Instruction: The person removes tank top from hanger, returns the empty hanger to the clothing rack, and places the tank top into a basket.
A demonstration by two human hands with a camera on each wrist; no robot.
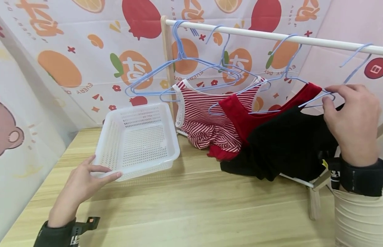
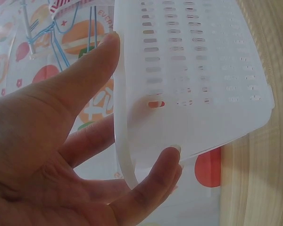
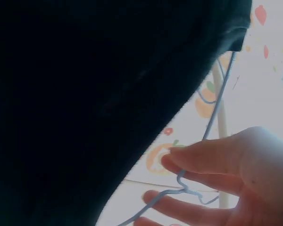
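A white plastic basket [image 1: 137, 171] with slotted walls is on the wooden table, with nothing seen in it. My left hand [image 1: 83, 185] grips its near left corner, and in the left wrist view the thumb and fingers lie about the rim. On the right, my right hand [image 1: 355, 120] pinches a blue wire hanger [image 3: 219, 101] near its neck, between thumb and fingers. A black garment [image 1: 290, 140] hangs on that hanger and fills much of the right wrist view. Beside it hang a red garment [image 1: 233, 106] and a red-and-white striped top [image 1: 191, 106], each on a blue hanger.
A white rail [image 1: 256, 33] on a wooden post [image 1: 167, 55] carries the hangers. Several bare blue hangers [image 1: 181, 56] are bunched at its left end. A wooden foot [image 1: 314, 206] of the rack stands at the right. Fruit-printed cloth [image 1: 95, 75] covers the wall behind.
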